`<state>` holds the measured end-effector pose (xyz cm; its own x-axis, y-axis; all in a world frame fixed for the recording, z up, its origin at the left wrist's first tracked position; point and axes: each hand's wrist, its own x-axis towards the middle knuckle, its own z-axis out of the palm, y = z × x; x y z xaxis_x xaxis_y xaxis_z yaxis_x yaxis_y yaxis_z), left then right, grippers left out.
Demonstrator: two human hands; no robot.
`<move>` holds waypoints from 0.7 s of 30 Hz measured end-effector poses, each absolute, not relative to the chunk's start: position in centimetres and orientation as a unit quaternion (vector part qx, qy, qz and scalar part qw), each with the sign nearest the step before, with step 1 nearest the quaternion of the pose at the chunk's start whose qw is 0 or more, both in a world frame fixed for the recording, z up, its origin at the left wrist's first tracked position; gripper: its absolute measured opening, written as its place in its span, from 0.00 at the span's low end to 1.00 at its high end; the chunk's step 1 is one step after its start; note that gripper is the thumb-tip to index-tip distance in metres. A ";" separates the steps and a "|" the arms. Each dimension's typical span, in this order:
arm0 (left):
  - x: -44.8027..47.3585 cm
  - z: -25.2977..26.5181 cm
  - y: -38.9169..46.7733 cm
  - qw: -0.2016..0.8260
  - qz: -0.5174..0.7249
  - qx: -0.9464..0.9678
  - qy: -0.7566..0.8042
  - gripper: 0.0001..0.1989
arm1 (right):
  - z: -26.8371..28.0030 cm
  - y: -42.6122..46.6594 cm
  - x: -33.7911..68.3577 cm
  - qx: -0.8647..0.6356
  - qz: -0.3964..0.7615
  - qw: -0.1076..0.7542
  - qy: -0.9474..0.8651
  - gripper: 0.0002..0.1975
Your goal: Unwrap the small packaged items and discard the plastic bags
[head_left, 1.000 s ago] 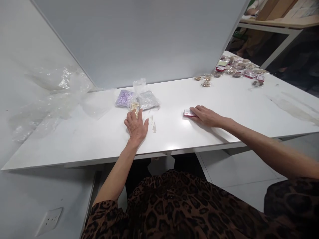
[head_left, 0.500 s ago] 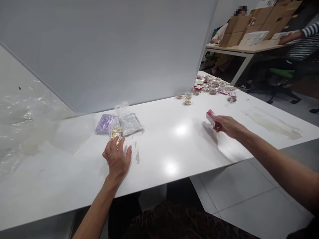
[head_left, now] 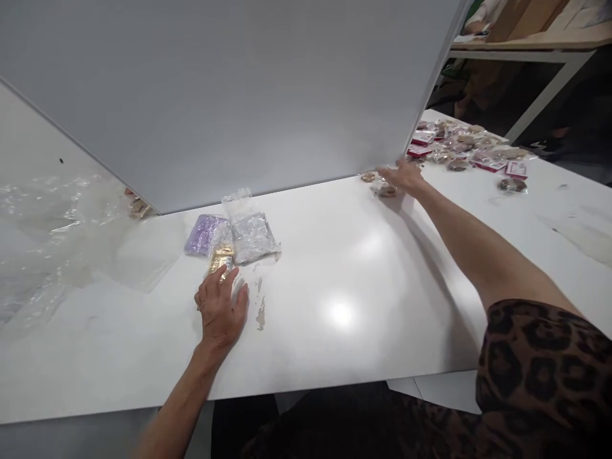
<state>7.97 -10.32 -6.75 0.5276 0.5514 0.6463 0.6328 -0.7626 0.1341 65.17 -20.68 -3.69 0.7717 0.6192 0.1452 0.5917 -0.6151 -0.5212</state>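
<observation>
My left hand lies on the white table with its fingers apart. Its fingertips are at the near edge of a gold foil packet in clear plastic. Behind that packet lie a purple packet and a silver-grey packet, both in clear wrapping. Stretched far forward, my right hand is open beside the lower right corner of the grey panel. Its fingers reach over small clear-wrapped packets with brownish contents; one more such packet lies just left of them. The fingertips are slightly blurred.
A tall grey panel stands across the back of the table. Crumpled clear plastic bags cover the left side. Beyond the panel's right edge lie several small wrapped packets and red-and-white boxes. Another table stands behind.
My right hand has moved forward and left to the small packets by the panel; the red-and-white box it held no longer shows in it. The view has turned slightly. My left hand stays nearly in place.
</observation>
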 end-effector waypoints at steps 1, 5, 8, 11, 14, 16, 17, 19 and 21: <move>8.0 -6.7 -10.3 0.057 -0.348 -0.872 -0.340 0.17 | -4.5 -20.0 64.3 -0.908 0.025 0.258 -0.329 0.48; 7.9 -6.8 -10.2 0.046 -0.351 -0.870 -0.344 0.17 | -6.0 -18.6 61.3 -0.926 0.007 0.189 -0.328 0.46; 8.0 -6.8 -10.2 0.034 -0.349 -0.870 -0.347 0.17 | -6.2 -19.6 59.6 -0.904 -0.034 0.179 -0.386 0.36; 8.1 -6.8 -10.1 0.019 -0.345 -0.871 -0.349 0.17 | -6.0 -22.1 58.2 -0.886 -0.051 0.175 -0.427 0.30; 8.2 -7.0 -10.0 0.014 -0.346 -0.871 -0.349 0.18 | -5.7 -25.2 56.6 -0.882 -0.053 0.172 -0.436 0.27; 8.3 -7.1 -10.0 0.014 -0.350 -0.871 -0.344 0.18 | -5.7 -27.3 55.2 -0.875 -0.046 0.184 -0.445 0.25; 8.3 -7.1 -10.0 0.014 -0.351 -0.872 -0.341 0.18 | -5.6 -28.4 54.5 -0.869 -0.038 0.207 -0.448 0.24; 8.4 -7.1 -10.0 0.011 -0.350 -0.874 -0.338 0.18 | -5.5 -30.3 53.0 -0.852 -0.011 0.321 -0.414 0.19; 8.4 -7.0 -10.1 0.004 -0.345 -0.875 -0.340 0.18 | -5.1 -32.0 51.7 -0.821 0.019 0.465 -0.330 0.15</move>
